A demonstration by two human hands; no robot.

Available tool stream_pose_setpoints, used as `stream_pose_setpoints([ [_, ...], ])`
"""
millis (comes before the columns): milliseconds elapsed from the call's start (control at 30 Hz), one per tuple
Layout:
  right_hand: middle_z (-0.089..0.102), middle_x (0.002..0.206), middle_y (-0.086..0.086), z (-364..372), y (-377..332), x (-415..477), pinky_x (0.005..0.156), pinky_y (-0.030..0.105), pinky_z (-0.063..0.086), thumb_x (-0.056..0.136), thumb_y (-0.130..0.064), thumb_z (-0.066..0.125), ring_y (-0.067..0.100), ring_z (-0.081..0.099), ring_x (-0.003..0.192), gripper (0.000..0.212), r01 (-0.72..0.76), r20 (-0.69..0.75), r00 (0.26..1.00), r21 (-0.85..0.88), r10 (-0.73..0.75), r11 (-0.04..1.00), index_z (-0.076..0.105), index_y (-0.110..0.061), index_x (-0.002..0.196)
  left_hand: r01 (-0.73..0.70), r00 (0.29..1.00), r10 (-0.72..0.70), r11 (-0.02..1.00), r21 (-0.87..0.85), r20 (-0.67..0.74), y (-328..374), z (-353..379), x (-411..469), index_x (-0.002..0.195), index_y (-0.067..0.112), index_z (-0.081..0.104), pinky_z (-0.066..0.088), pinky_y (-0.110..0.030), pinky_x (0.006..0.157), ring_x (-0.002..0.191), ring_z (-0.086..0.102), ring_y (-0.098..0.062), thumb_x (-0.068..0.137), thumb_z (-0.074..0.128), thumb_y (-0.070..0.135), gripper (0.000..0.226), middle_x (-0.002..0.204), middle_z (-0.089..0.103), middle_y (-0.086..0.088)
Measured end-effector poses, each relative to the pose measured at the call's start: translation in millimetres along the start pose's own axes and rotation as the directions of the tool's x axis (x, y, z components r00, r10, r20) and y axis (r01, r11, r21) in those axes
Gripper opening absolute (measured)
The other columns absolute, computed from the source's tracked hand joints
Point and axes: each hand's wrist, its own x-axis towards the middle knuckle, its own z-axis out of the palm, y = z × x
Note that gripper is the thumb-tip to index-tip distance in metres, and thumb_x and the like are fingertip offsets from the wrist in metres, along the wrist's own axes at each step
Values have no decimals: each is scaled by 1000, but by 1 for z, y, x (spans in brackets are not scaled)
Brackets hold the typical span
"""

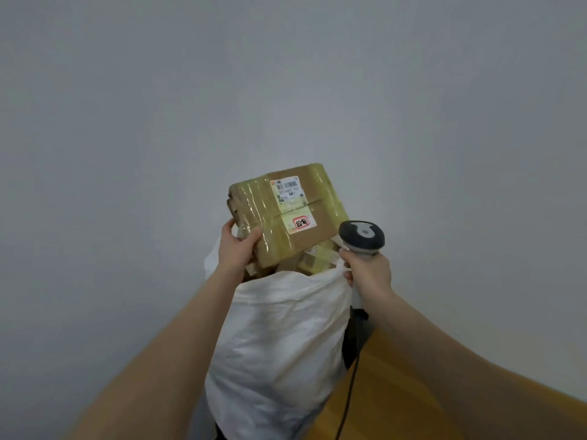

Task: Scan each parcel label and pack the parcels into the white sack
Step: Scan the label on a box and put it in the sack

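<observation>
Left hand grips the lower-left corner of a taped cardboard parcel, thumb on the front face, fingers curled round the edge. Right hand is clamped round the handle of a grey barcode scanner; its lower fingers touch the sack rim, can't tell if they pinch it. Hands apart, with the parcel tilted up and between them, held just above the open mouth of the white sack. 2 stickers on the parcel face: shipping label at top, red-marked sticker below. More parcels sit inside the sack. Scanner cable hangs down right of the sack, over a wooden surface. Grey wall behind
</observation>
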Motion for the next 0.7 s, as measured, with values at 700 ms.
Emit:
stream_pose_setpoints([
  [700, 56, 107, 5, 179, 54, 109, 94, 38, 41, 80, -22, 77, 27, 51, 105, 51, -235, -98, 967, 18, 235, 972, 55, -7, 124, -384, 921, 293, 565, 730, 258, -56, 0, 178, 150, 34, 2, 48, -46, 95, 129, 39, -30, 67, 72, 60, 112, 147, 26, -10],
])
